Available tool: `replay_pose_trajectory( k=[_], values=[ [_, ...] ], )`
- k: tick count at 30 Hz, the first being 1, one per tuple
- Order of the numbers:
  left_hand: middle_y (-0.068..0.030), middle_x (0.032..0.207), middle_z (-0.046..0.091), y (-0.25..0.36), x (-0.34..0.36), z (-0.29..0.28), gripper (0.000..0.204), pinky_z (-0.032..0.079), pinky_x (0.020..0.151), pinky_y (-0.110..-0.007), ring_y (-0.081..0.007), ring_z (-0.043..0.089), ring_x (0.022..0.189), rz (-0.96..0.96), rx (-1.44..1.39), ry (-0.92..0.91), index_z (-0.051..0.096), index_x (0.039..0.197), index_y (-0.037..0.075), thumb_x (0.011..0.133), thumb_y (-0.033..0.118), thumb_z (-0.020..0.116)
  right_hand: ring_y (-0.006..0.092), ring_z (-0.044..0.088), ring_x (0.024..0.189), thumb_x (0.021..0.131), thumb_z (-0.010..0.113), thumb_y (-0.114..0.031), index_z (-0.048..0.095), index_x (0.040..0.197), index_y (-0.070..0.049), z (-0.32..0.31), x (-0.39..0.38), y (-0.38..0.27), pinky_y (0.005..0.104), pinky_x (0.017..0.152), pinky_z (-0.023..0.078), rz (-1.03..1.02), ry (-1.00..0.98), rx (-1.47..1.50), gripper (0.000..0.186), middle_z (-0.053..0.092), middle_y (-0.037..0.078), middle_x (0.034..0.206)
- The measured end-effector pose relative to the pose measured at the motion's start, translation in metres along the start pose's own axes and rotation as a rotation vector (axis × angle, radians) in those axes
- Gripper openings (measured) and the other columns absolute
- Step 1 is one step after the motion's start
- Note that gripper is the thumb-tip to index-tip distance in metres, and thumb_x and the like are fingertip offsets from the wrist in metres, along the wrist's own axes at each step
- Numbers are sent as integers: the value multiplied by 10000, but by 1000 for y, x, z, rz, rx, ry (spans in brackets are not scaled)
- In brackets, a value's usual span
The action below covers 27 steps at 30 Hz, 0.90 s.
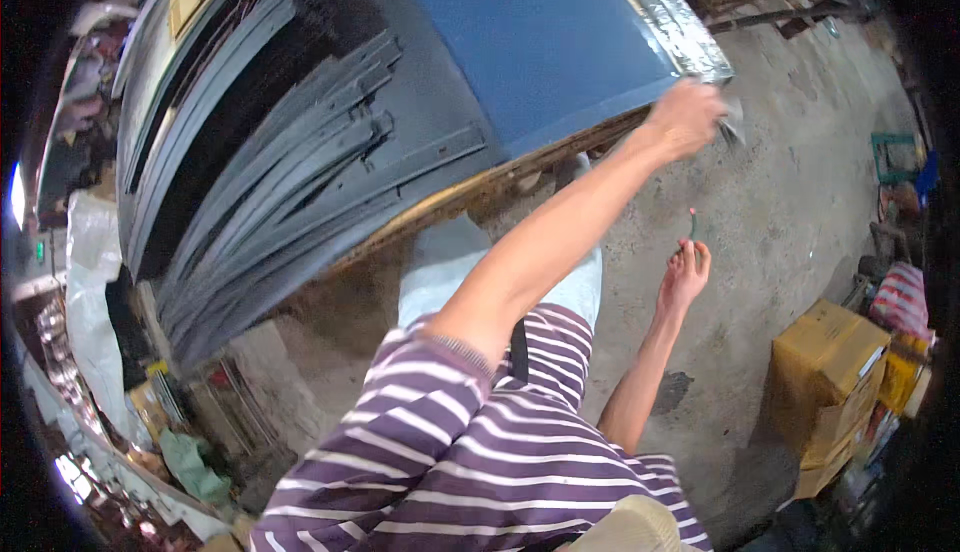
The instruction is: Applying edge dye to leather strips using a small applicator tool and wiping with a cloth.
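My left arm reaches across to the near right corner of a work table. There my left hand (688, 117) is smeared by motion, with its fingers curled. It is at the end of a shiny silver covering (685, 37) along the table's right edge. A small grey flap (735, 122) shows just beside it, and whether I grip it is hidden. A blue sheet (545, 37) lies flat on the table to the left of that hand. Lower down, over the floor, my right hand (685, 270) pinches a thin dark green stick (693, 222) with a pinkish tip, pointing away.
Many long dark grey strips (290, 167) lie along the table's left part. The wooden table edge (430, 210) runs in front of my legs. On the concrete floor at right stands a cardboard box (830, 352), near a red-and-white striped bag (900, 297). White sheeting (95, 302) hangs at far left.
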<state>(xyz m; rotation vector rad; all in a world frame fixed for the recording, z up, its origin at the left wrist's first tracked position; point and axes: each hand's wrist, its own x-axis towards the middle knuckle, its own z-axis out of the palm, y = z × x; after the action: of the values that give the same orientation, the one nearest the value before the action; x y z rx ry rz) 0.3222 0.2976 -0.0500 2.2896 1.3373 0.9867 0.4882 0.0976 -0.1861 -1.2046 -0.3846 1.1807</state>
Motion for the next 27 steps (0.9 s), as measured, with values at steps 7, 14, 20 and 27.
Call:
replay_pose_trajectory(
  k=[7, 14, 20, 27],
  values=[
    [-167, 797, 660, -16, -32, -112, 147, 537, 777, -421, -312, 667, 845, 116, 176, 557, 709, 811, 25, 766, 54, 572, 98, 607, 823, 1005, 589, -72, 486, 1419, -7, -100, -42, -2, 228, 657, 477, 39, 284, -144, 431, 684, 75, 1050],
    [-160, 1294, 532, -63, -201, -232, 275, 387, 1026, -492, -358, 459, 1237, -331, 1114, 315, 694, 1103, 59, 848, 163, 680, 123, 615, 888, 989, 607, -49, 551, 1321, 41, -98, 6, -11, 256, 720, 481, 46, 43, -244, 348, 679, 103, 1116],
    [-89, 1131, 601, -70, -255, -193, 401, 396, 981, -457, -279, 558, 1102, -223, 488, 120, 676, 1214, 167, 818, 101, 661, 135, 631, 927, 982, 606, -19, 578, 1285, 40, 11, 37, -41, 249, 752, 500, -51, -148, -253, 309, 676, 115, 1109],
    [-108, 1155, 552, -59, -248, -191, 570, 381, 976, -465, -315, 511, 1091, -246, 546, 83, 661, 1297, 236, 759, 53, 624, 146, 623, 956, 977, 607, -22, 604, 1249, 19, 68, 16, -40, 281, 813, 503, -9, -329, -212, 275, 667, 98, 1103]
  ],
)
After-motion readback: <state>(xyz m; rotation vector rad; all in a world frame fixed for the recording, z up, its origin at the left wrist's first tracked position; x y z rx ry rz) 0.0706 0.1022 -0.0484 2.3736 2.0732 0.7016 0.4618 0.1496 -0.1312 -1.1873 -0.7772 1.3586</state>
